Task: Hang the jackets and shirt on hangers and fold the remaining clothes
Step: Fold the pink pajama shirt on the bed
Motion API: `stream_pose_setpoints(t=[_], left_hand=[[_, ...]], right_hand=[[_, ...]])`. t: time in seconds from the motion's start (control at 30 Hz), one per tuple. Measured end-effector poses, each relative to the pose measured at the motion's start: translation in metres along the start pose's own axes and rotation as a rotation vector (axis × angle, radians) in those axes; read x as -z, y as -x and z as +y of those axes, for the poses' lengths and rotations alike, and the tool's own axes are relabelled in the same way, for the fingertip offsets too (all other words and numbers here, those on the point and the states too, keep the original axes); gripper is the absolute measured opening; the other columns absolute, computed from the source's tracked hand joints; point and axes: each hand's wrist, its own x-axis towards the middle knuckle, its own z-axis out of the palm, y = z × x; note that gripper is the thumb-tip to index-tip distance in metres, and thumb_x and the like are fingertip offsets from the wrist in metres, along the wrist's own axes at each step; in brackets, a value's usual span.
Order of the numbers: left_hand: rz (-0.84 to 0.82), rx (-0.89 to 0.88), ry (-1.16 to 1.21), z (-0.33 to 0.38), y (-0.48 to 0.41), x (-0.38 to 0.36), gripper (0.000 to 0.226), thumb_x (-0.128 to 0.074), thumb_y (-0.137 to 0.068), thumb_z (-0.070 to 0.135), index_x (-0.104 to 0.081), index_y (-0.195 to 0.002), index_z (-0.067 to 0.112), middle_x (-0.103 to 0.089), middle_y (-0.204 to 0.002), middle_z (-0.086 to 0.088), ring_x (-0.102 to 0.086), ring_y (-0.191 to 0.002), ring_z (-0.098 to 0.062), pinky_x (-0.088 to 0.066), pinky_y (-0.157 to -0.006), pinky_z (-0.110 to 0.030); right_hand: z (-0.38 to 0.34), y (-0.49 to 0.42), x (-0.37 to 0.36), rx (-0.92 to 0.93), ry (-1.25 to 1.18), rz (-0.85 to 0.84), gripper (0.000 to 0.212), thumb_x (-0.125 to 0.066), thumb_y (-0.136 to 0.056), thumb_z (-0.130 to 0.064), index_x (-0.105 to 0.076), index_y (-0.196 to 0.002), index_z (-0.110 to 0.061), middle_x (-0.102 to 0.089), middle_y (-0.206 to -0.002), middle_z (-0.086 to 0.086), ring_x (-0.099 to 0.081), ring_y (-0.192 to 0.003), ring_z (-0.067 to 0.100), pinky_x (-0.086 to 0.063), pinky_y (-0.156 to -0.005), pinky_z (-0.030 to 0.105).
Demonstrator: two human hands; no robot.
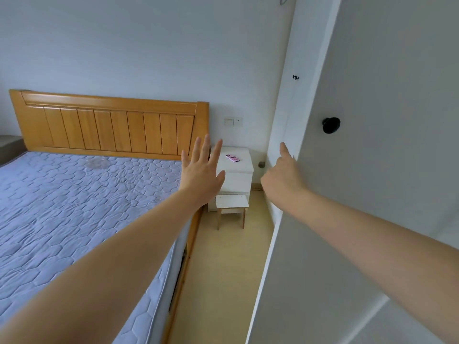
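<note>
No clothes show in the head view. My left hand (201, 175) is stretched out in the air over the bed's right edge, fingers straight and spread, holding nothing. My right hand (283, 180) is at the left edge of a white wardrobe door (372, 170) that has a black round knob (331, 125). One digit points up along the edge and the other fingers curl round it, their tips hidden. A thin grey hook shape (285, 0) pokes in at the top edge of the view; I cannot tell what it is.
A bare blue-grey quilted mattress (74, 207) with a wooden headboard (109, 122) fills the left. A white nightstand (236, 175) with a small pink item (232, 158) and a low stool (232, 202) stand at the end of the narrow floor aisle (223, 269).
</note>
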Motion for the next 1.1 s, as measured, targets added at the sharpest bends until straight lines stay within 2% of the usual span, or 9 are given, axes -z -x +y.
stream_pose_setpoints(t=[0.07,0.13,0.23,0.3,0.47,0.67,0.8,1.0,1.1], left_hand=[[-0.018,-0.025,0.004,0.013,0.012,-0.004,0.073,-0.039,-0.099,0.037,0.01,-0.152,0.026,0.015,-0.16,-0.004,0.016,-0.146,-0.023,0.004,-0.116,-0.05],[-0.065,-0.031,0.073,0.026,0.022,-0.012,0.072,-0.045,-0.096,0.031,0.0,-0.153,0.025,0.001,-0.161,-0.004,0.001,-0.148,-0.026,-0.008,-0.118,-0.047],[-0.463,0.099,0.59,0.05,0.034,-0.028,0.062,-0.059,-0.091,0.021,-0.031,-0.147,0.02,-0.036,-0.15,-0.002,-0.037,-0.135,-0.021,-0.031,-0.108,-0.031],[-0.699,0.104,0.833,0.072,0.044,-0.046,0.052,-0.067,-0.087,0.019,-0.05,-0.136,0.018,-0.052,-0.138,0.001,-0.05,-0.125,-0.015,-0.036,-0.107,-0.028],[-0.613,0.216,1.096,0.122,0.052,-0.089,0.027,-0.07,-0.086,0.02,-0.066,-0.111,0.009,-0.069,-0.108,-0.002,-0.064,-0.098,-0.017,-0.05,-0.089,-0.028],[-0.498,0.317,1.193,0.124,0.016,-0.12,0.017,-0.068,-0.088,0.02,-0.067,-0.103,0.012,-0.069,-0.098,0.002,-0.065,-0.09,-0.014,-0.05,-0.072,-0.015],[-0.446,0.359,1.201,0.125,-0.025,-0.155,0.029,-0.066,-0.09,0.029,-0.065,-0.108,0.007,-0.07,-0.106,-0.008,-0.066,-0.098,-0.024,-0.053,-0.083,-0.032],[-0.472,0.307,1.163,0.148,-0.119,-0.22,0.035,-0.057,-0.093,0.036,-0.058,-0.104,0.003,-0.058,-0.089,-0.001,-0.052,-0.077,-0.014,-0.038,-0.063,-0.022],[-0.558,0.245,1.1,0.176,-0.17,-0.256,0.029,-0.046,-0.098,0.038,-0.051,-0.091,0.01,-0.051,-0.081,0.005,-0.046,-0.073,-0.014,-0.035,-0.063,-0.027]], right_hand=[[0.004,0.003,-0.014,0.235,0.123,-0.015,0.019,-0.057,-0.08,-0.024,-0.055,-0.061,-0.026,-0.033,-0.049,-0.012,-0.02,-0.051,0.005,-0.03,-0.102,0.02],[0.014,0.015,-0.015,0.487,0.31,0.252,0.03,-0.052,-0.072,-0.003,-0.038,-0.049,-0.017,-0.03,-0.049,-0.005,-0.038,-0.062,0.018,-0.027,-0.104,0.049],[0.034,0.012,-0.027,0.519,0.372,0.611,0.035,-0.062,-0.05,-0.001,-0.033,-0.042,-0.019,-0.019,-0.048,-0.002,-0.022,-0.058,0.019,-0.032,-0.073,0.034],[0.04,0.001,-0.03,0.555,0.322,0.738,0.033,-0.066,-0.059,-0.006,-0.037,-0.045,-0.017,-0.026,-0.047,-0.001,-0.024,-0.058,0.02,-0.035,-0.069,0.034],[0.045,-0.014,-0.032,0.653,0.279,0.908,0.041,-0.039,-0.088,-0.015,-0.052,-0.05,-0.013,-0.043,-0.049,0.003,-0.042,-0.056,0.024,-0.032,-0.076,0.033],[0.045,-0.07,-0.05,0.708,0.376,0.742,0.042,-0.041,-0.089,-0.018,-0.056,-0.049,-0.016,-0.047,-0.048,0.001,-0.046,-0.056,0.023,-0.031,-0.078,0.035],[0.046,-0.123,-0.057,0.733,0.384,0.694,0.03,-0.067,-0.067,-0.013,-0.05,-0.043,-0.022,-0.038,-0.043,-0.004,-0.04,-0.052,0.021,-0.033,-0.074,0.034],[0.07,-0.208,-0.1,0.411,0.449,0.695,0.028,-0.016,-0.062,0.007,-0.014,-0.043,-0.014,-0.024,-0.043,-0.007,-0.024,-0.057,0.019,-0.021,-0.07,0.031],[0.099,-0.256,-0.142,0.36,0.432,0.436,0.047,-0.013,-0.068,0.003,-0.045,-0.042,-0.02,-0.049,-0.053,-0.008,-0.042,-0.062,0.018,-0.035,-0.078,0.031]])
